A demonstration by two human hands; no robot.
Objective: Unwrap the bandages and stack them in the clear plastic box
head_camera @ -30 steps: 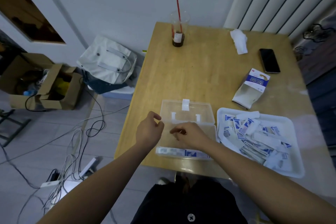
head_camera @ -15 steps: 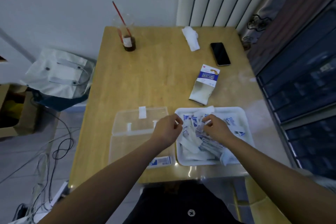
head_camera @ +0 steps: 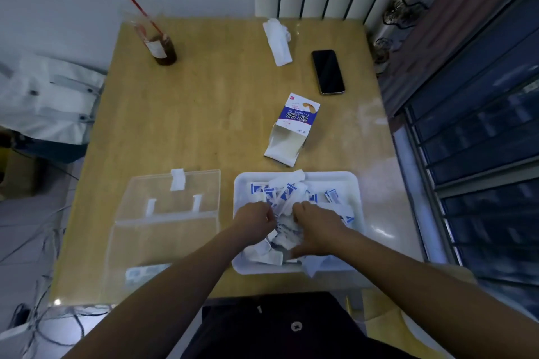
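Left of the white tray (head_camera: 354,242), the clear plastic box (head_camera: 163,230) lies open on the counter (head_camera: 204,114), a few bandages (head_camera: 143,272) at its near wall. Over the tray, the left hand (head_camera: 256,218) and right hand (head_camera: 318,227) both pinch one wrapped bandage (head_camera: 284,208) between them.

Open tabletop (head_camera: 210,114) between cup (head_camera: 162,48) and clear box (head_camera: 175,230) — carton (head_camera: 291,131) just behind tray (head_camera: 329,176)

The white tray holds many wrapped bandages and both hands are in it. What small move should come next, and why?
Probably lift one wrapped bandage clear of the pile and peel it open. The left hand and right hand curl into the wrapped bandages in the white tray; whether they grip one is hidden. The clear plastic box stands open beside it.
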